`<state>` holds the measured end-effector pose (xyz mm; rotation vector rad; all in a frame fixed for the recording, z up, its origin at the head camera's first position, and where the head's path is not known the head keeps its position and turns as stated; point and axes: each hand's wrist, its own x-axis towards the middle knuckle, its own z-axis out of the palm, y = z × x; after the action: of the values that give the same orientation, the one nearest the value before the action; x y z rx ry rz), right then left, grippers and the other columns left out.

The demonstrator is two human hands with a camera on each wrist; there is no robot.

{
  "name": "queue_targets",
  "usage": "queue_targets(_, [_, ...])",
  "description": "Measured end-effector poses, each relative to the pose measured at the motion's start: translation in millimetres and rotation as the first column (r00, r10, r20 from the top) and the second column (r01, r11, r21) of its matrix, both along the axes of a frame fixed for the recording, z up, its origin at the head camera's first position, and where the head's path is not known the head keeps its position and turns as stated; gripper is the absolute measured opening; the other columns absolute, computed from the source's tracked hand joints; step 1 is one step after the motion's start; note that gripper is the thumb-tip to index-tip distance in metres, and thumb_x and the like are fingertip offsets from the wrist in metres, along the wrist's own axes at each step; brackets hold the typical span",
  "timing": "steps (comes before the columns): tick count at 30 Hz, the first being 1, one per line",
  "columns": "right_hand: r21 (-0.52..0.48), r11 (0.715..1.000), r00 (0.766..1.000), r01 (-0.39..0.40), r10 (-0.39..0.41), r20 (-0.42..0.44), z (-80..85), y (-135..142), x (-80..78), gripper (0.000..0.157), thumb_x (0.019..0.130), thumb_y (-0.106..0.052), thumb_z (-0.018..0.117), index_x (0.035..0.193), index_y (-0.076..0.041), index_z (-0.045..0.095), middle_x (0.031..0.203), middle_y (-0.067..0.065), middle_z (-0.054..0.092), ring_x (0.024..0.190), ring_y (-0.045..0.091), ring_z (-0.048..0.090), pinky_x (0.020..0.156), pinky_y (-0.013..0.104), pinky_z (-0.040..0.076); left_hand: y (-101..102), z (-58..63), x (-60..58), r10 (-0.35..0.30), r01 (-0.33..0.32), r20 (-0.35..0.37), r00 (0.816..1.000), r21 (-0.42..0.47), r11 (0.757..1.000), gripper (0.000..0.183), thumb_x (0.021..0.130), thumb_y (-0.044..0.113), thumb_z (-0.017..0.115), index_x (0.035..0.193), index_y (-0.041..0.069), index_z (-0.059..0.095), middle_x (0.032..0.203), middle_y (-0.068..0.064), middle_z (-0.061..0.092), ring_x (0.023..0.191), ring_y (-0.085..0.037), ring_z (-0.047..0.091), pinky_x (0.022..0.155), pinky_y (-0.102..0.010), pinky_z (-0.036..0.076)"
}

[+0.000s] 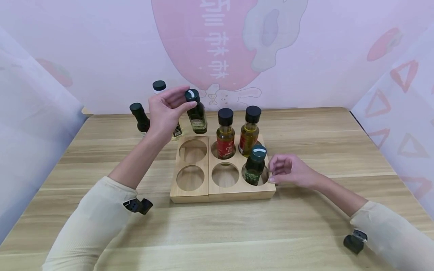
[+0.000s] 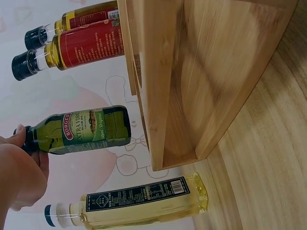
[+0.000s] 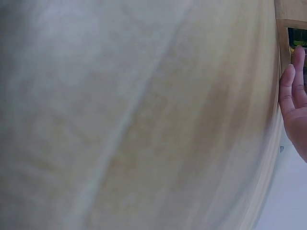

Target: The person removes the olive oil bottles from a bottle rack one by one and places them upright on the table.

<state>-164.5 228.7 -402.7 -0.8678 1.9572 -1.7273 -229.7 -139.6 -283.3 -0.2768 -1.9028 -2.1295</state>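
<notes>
My left hand [image 1: 167,109] pinches the dark green cap of an olive oil bottle [image 2: 81,130], which hangs upright behind the wooden bottle rack [image 1: 190,194]. The bottle's green label faces the left wrist camera. At the rack's right side is my right hand [image 1: 293,171], its fingers loosely bent and its fingertips right at the edge. Beside them, a second green-capped bottle [image 1: 254,165] stands in the front right hole. Two red-labelled oil bottles with black caps, one in the middle [image 1: 225,141] and one at the right [image 1: 249,135], fill back-row holes.
Behind my left hand stands a clear bottle of pale yellow oil [image 2: 144,199]. A dark-necked bottle [image 1: 140,117] is left of my wrist, partly hidden. The rack rests on a wood-grain table [image 1: 305,226], with a printed pink curtain [image 1: 118,56] behind.
</notes>
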Motion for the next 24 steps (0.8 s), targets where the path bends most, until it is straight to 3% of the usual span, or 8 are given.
queue_targets(5, [-0.007, 1.000, 1.000, -0.004, 0.004, 0.001, -0.2, 0, -0.2, 0.020, 0.085, 0.011, 0.073, 0.096, 0.011, 0.056, 0.085, -0.001, 0.068, 0.077, 0.011, 0.066, 0.071, 0.026, 0.061, 1, -2.9, -3.5, 0.012, -0.015, -0.033, 0.999, -0.084, 0.996, 0.044, 0.085, -0.015, 0.077, 0.127, -0.009, 0.068, 0.119, -0.018, 0.074, 0.097, -0.008, 0.075, 0.093, -0.028, 0.060])
queue_targets(15, [0.000, 1.000, 1.000, 0.002, -0.002, 0.005, 0.8, 0, 0.5, 0.021, 0.086, 0.011, 0.073, 0.096, 0.012, 0.056, 0.086, -0.001, 0.068, 0.078, 0.011, 0.066, 0.072, 0.026, 0.061, 2, -7.5, -11.8, 0.035, -0.035, 0.003, 0.999, -0.123, 0.992, 0.042, 0.086, -0.012, 0.078, 0.127, -0.008, 0.069, 0.125, -0.024, 0.070, 0.100, -0.011, 0.075, 0.094, -0.028, 0.059])
queue_targets(24, [0.017, 1.000, 1.000, 0.013, -0.013, 0.001, 2.0, 1, 0.4, 0.021, 0.085, 0.010, 0.074, 0.097, 0.011, 0.056, 0.086, -0.001, 0.068, 0.079, 0.012, 0.066, 0.074, 0.027, 0.061, 6, -12.4, -22.8, 0.079, -0.066, 0.057, 0.995, -0.200, 0.977, 0.041, 0.085, -0.007, 0.080, 0.125, -0.005, 0.071, 0.124, -0.021, 0.072, 0.106, -0.017, 0.075, 0.093, -0.025, 0.059])
